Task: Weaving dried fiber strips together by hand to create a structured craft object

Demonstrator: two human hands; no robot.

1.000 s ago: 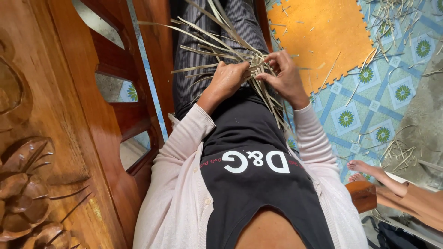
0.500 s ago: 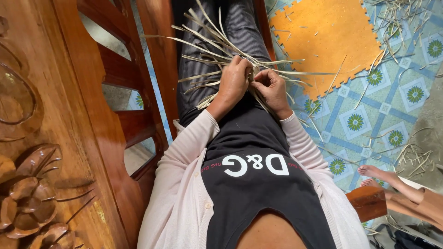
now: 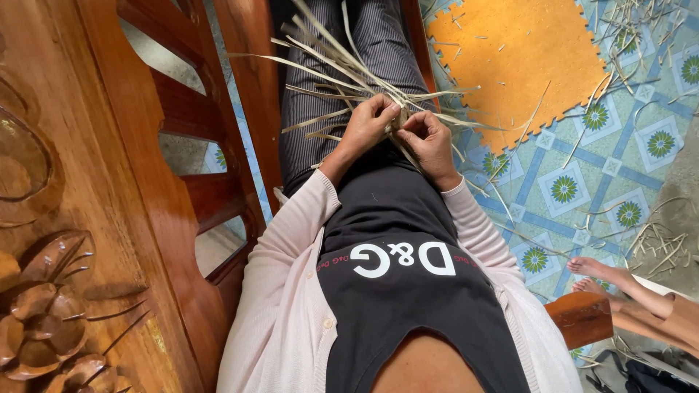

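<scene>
Over the person's lap, both hands meet on a bundle of dry straw strips (image 3: 397,116), which fans out in long pale blades toward the knees and to either side. On the left hand (image 3: 366,127) the fingers (image 3: 384,110) are curled tight and pressed together, thumb on top, pinching the strips where they cross. On the right hand (image 3: 429,138) the fingers (image 3: 409,125) are bent in close too, the tips nipping the same knot of straw from the other side, so the two hands touch or nearly touch at the crossing point; the exact weave under the fingertips is hidden. The person wears a pale pink cardigan (image 3: 291,291) over a black shirt (image 3: 393,276) and striped trousers (image 3: 378,36). Close along the left side runs a carved wooden chair frame (image 3: 167,182). To the right lie an orange foam mat (image 3: 517,58) and a blue patterned floor (image 3: 582,189) littered with loose straw, and another person's bare feet (image 3: 597,271) show near the right edge.
</scene>
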